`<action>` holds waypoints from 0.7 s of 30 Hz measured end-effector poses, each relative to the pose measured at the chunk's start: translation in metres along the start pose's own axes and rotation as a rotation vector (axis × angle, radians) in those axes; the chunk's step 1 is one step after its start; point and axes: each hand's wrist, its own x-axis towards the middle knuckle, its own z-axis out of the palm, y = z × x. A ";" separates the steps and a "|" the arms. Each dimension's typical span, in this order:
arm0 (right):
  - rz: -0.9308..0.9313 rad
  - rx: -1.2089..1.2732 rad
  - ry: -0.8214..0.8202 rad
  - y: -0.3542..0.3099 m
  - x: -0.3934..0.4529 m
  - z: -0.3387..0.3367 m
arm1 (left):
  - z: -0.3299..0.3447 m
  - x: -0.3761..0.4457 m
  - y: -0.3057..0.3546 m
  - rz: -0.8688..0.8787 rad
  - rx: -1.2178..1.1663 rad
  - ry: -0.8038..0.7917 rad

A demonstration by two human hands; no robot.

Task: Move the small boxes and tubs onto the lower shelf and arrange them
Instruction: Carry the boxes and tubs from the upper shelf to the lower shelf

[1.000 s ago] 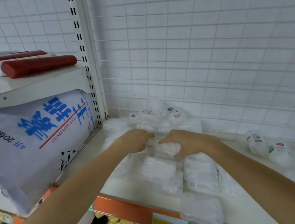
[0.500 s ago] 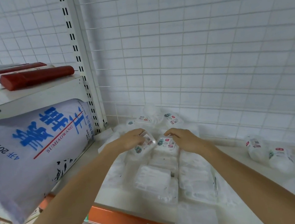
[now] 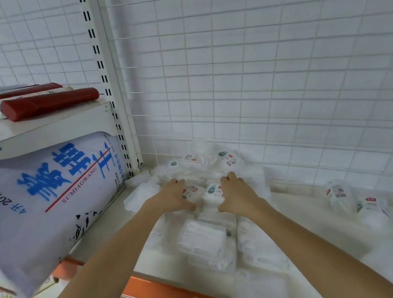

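White shelf (image 3: 325, 239) at frame centre carries the pile. Left hand (image 3: 171, 196) grips one small tub (image 3: 192, 191), right hand (image 3: 236, 192) grips another tub (image 3: 213, 191); both tubs touch between the hands, flat boxes (image 3: 201, 237) just below.

Large white plastic-wrapped paper pack (image 3: 48, 199), lying at left, upside down to the camera: blue Chinese characters, not legible enough to transcribe; red Latin "SUMIAOWANG" along a red diagonal line; small blue "4开 20张装". Small clear tubs (image 3: 339, 195) with red-white labels: print too small to read.
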 end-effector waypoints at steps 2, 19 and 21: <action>-0.003 -0.029 0.073 -0.001 -0.005 0.001 | -0.003 0.001 0.002 0.033 0.010 0.042; 0.491 0.103 0.515 0.040 -0.266 -0.036 | -0.005 -0.083 0.064 0.904 -0.344 0.253; 0.583 0.072 0.563 0.041 -0.313 -0.034 | 0.008 -0.101 0.094 0.989 -0.375 0.171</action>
